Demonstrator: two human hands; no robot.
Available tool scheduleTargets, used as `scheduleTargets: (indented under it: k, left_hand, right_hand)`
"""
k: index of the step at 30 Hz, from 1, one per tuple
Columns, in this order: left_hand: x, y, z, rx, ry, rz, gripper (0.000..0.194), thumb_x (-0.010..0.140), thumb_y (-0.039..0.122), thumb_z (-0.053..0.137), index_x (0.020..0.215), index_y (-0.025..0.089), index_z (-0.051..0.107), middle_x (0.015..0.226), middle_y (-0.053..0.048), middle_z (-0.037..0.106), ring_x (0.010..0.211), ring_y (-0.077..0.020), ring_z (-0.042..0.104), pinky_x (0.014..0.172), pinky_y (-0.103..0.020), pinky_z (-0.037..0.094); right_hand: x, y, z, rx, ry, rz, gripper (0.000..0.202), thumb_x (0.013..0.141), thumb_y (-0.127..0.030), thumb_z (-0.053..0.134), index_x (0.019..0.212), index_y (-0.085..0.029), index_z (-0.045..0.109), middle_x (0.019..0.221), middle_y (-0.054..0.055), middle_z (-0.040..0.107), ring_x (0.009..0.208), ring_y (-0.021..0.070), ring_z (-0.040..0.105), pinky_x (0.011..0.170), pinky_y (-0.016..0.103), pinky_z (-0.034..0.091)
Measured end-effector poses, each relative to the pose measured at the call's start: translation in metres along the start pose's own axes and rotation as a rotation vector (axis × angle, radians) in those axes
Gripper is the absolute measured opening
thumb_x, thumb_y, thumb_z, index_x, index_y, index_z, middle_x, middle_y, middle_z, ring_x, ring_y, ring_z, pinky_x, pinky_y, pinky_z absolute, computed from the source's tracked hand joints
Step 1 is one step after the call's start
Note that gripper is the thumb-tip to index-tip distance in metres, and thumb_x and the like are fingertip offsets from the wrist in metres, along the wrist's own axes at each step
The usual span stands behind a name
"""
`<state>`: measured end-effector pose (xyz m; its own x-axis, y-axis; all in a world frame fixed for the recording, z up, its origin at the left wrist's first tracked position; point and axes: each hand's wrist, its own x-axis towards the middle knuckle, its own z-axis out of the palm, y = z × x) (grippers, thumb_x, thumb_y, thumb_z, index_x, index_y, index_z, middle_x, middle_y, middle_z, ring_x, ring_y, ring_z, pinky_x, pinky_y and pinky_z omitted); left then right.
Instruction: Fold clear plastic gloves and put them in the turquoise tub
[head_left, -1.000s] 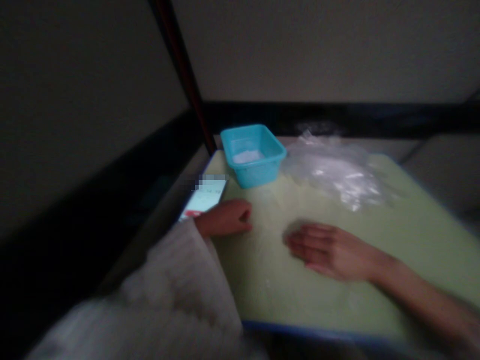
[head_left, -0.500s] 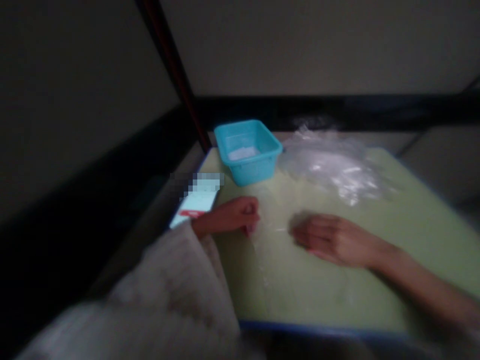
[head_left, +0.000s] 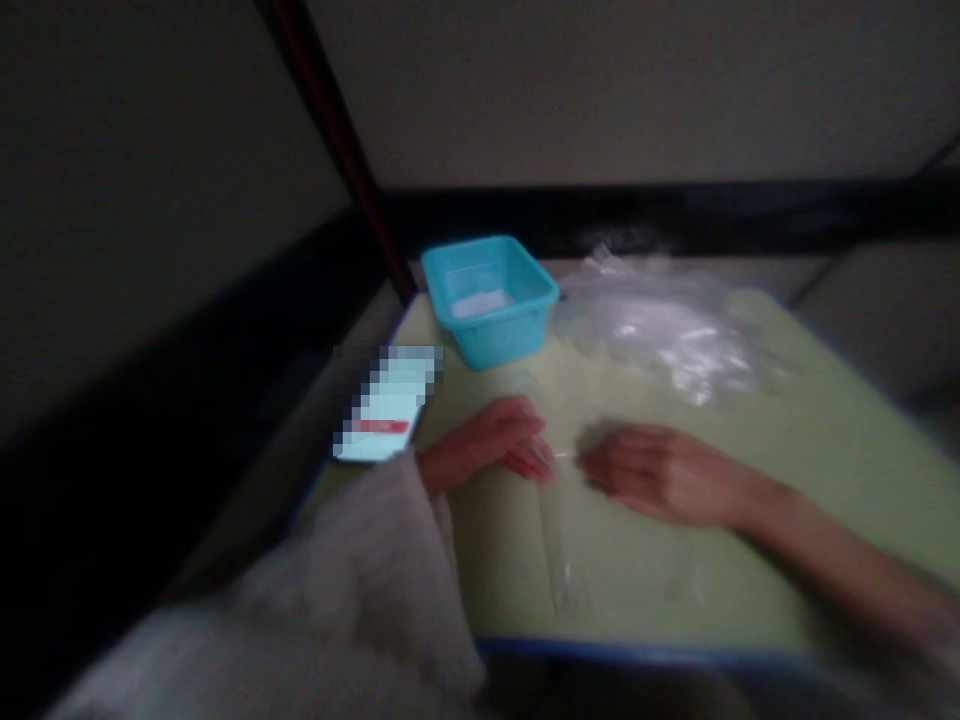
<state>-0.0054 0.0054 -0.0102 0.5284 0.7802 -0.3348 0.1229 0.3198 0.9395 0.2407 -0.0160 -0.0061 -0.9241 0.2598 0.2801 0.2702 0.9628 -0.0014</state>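
Note:
A clear plastic bag or sheet (head_left: pixel 562 560), hard to make out against the tabletop, lies between and below my hands. My left hand (head_left: pixel 506 440) has its fingers closed on the left edge of this plastic, and a raised or folded strip runs down from the fingers toward me. My right hand (head_left: pixel 652 475) rests palm down with fingers lying flat, apparently on the plastic's right part. A narrow gap separates the two hands. The picture is dim and soft, so the plastic's full outline is unclear.
A pale green table (head_left: pixel 810 480) with a blue edge carries everything. At its back stands a turquoise plastic basket (head_left: pixel 502 340) holding something white. Right of it lies a heap of clear plastic bags (head_left: pixel 667 330). A phone with a lit screen (head_left: pixel 386 405) lies near the left edge.
My left hand has moved to the right, bringing the plastic's left edge along toward my right hand. My right hand stays nearly where it was.

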Motion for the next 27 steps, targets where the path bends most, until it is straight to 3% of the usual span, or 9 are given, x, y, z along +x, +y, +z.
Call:
scheduleTargets:
  k: [7, 9, 12, 14, 17, 19, 23, 27]
  left_hand:
    - [-0.001, 0.007, 0.003, -0.060, 0.040, -0.014, 0.047, 0.077, 0.062, 0.055, 0.087, 0.017, 0.042, 0.084, -0.010, 0.072, 0.065, -0.0206, 0.070, 0.059, -0.029, 0.052]
    - [-0.001, 0.008, 0.002, -0.076, 0.055, -0.007, 0.048, 0.076, 0.063, 0.055, 0.087, 0.018, 0.043, 0.086, -0.010, 0.071, 0.066, -0.0214, 0.071, 0.060, -0.030, 0.052]
    - [0.001, 0.008, 0.002, -0.032, 0.109, 0.075, 0.040, 0.079, 0.055, 0.056, 0.085, 0.017, 0.045, 0.089, -0.009, 0.070, 0.070, -0.0203, 0.070, 0.065, -0.031, 0.053]
    - [0.003, 0.006, 0.003, 0.120, 0.156, 0.220, 0.028, 0.081, 0.043, 0.058, 0.082, 0.016, 0.050, 0.090, -0.008, 0.070, 0.078, -0.0197, 0.069, 0.071, -0.032, 0.053]
    - [0.004, 0.001, 0.009, 0.464, 0.199, 0.491, 0.013, 0.082, 0.025, 0.056, 0.087, 0.014, 0.060, 0.099, -0.010, 0.068, 0.096, -0.0203, 0.065, 0.085, -0.035, 0.051]
    - [0.003, -0.003, 0.015, 0.676, 0.199, 0.597, 0.019, 0.083, 0.020, 0.053, 0.098, 0.014, 0.062, 0.112, -0.011, 0.066, 0.108, -0.0209, 0.060, 0.096, -0.039, 0.046]
    - [-0.001, -0.009, 0.026, 0.961, 0.155, 0.643, 0.036, 0.088, 0.021, 0.046, 0.122, 0.010, 0.053, 0.129, -0.015, 0.056, 0.123, -0.0209, 0.049, 0.106, -0.040, 0.039]
    - [-0.001, -0.013, 0.029, 1.157, 0.042, 0.675, 0.044, 0.092, 0.021, 0.039, 0.134, 0.009, 0.040, 0.143, -0.015, 0.042, 0.136, -0.0190, 0.033, 0.112, -0.038, 0.031]
  right_hand:
    - [0.001, -0.004, -0.006, 0.014, 0.078, -0.007, 0.033, 0.097, -0.024, 0.034, 0.097, -0.012, 0.065, 0.088, 0.010, 0.070, 0.081, 0.0189, 0.062, 0.073, 0.035, 0.052]
    - [0.004, -0.011, -0.007, 0.059, 0.102, -0.040, 0.033, 0.097, -0.025, 0.035, 0.099, -0.011, 0.065, 0.093, 0.011, 0.070, 0.084, 0.0193, 0.063, 0.072, 0.035, 0.052]
    - [0.009, -0.024, -0.005, 0.112, 0.080, -0.111, 0.039, 0.098, -0.030, 0.033, 0.110, -0.009, 0.063, 0.115, 0.013, 0.066, 0.104, 0.0207, 0.061, 0.086, 0.036, 0.050]
    - [0.012, -0.031, -0.003, 0.135, 0.034, -0.148, 0.043, 0.098, -0.033, 0.032, 0.116, -0.008, 0.061, 0.124, 0.013, 0.062, 0.115, 0.0208, 0.055, 0.096, 0.035, 0.047]
    - [0.011, -0.030, 0.001, 0.134, 0.023, -0.130, 0.041, 0.097, -0.031, 0.034, 0.114, -0.007, 0.062, 0.123, 0.013, 0.062, 0.116, 0.0207, 0.056, 0.098, 0.035, 0.047]
    - [0.007, -0.021, 0.003, 0.100, 0.063, -0.068, 0.038, 0.096, -0.026, 0.035, 0.111, -0.006, 0.064, 0.119, 0.014, 0.065, 0.112, 0.0222, 0.059, 0.095, 0.037, 0.050]
    - [-0.003, 0.004, 0.005, 0.014, 0.110, 0.073, 0.036, 0.095, -0.022, 0.036, 0.114, -0.004, 0.061, 0.115, 0.015, 0.067, 0.107, 0.0252, 0.062, 0.093, 0.042, 0.051]
    - [-0.008, 0.019, 0.007, 0.003, 0.045, 0.138, 0.037, 0.095, -0.023, 0.036, 0.116, -0.006, 0.061, 0.117, 0.016, 0.065, 0.109, 0.0250, 0.061, 0.096, 0.044, 0.049]
